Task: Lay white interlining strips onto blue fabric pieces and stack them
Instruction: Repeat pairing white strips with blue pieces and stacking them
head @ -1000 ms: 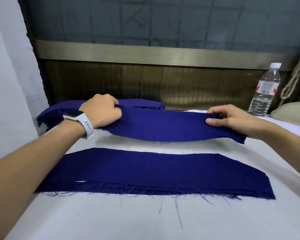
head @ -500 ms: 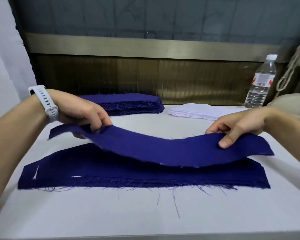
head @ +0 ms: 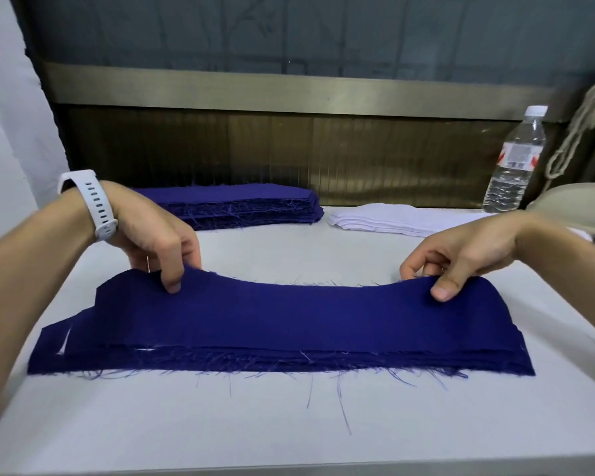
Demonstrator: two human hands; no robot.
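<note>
On the white table [head: 289,427], left hand [head: 153,235] and right hand [head: 461,255] pinch a blue piece [head: 306,310]; lay it flat, edges matching the stack [head: 323,365].

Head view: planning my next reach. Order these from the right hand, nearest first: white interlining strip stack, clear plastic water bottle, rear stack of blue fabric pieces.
1. White interlining strip stack, just beyond the right hand.
2. Clear plastic water bottle, back right.
3. Rear stack of blue fabric pieces, back left.
</note>
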